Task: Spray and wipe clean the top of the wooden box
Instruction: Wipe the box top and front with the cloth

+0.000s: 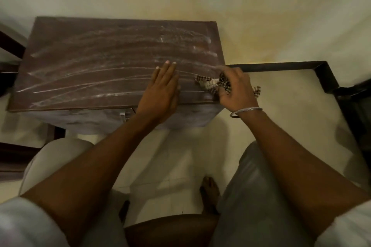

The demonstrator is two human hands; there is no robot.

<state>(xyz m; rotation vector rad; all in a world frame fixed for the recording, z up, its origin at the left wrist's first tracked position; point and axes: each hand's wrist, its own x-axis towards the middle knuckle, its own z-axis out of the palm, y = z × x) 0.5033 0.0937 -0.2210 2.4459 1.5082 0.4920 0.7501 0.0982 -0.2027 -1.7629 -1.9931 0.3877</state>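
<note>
The dark wooden box [96,60] stands in front of me, its top streaked with long curved whitish smears. My left hand [162,90] lies flat on the top near the front edge, fingers together and stretched forward, holding nothing. My right hand [234,88], with a metal bangle on the wrist, is closed on a bunched checked cloth [208,83] at the box's front right corner. Part of the cloth sticks out to the left onto the top, and a bit shows behind the hand. No spray bottle is in view.
A dark metal frame [301,65] runs along the right of the box and turns toward me. Dark furniture [10,46] stands at the left edge. Pale tiled floor [174,158] lies below, with my bare foot [209,190] and my knees on it.
</note>
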